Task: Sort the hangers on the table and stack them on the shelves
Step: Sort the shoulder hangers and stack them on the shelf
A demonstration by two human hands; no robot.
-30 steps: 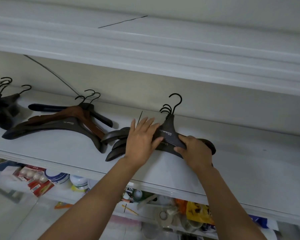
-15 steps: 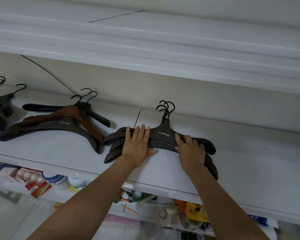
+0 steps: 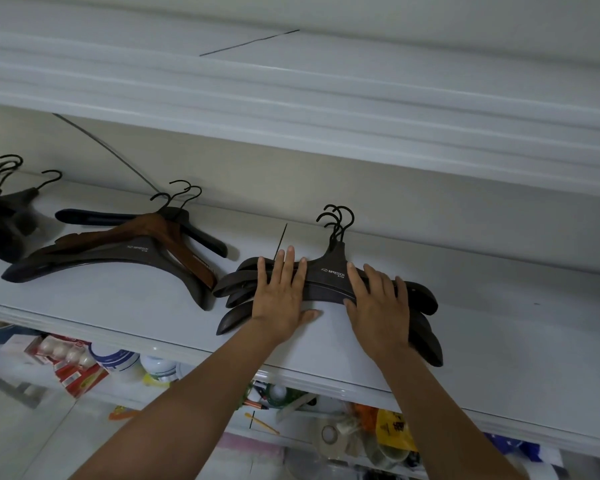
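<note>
Far-left hangers (image 3: 4, 223) blurred, partly out of frame

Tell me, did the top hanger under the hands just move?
Yes: the top hanger slid left, away from the wall, closer to the dark seam in the shelf.

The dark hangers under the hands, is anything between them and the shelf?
Nothing visible. The stack of dark brown coat hangers already lies flat on the white shelf, with the left hand and right hand resting directly on it.
</note>
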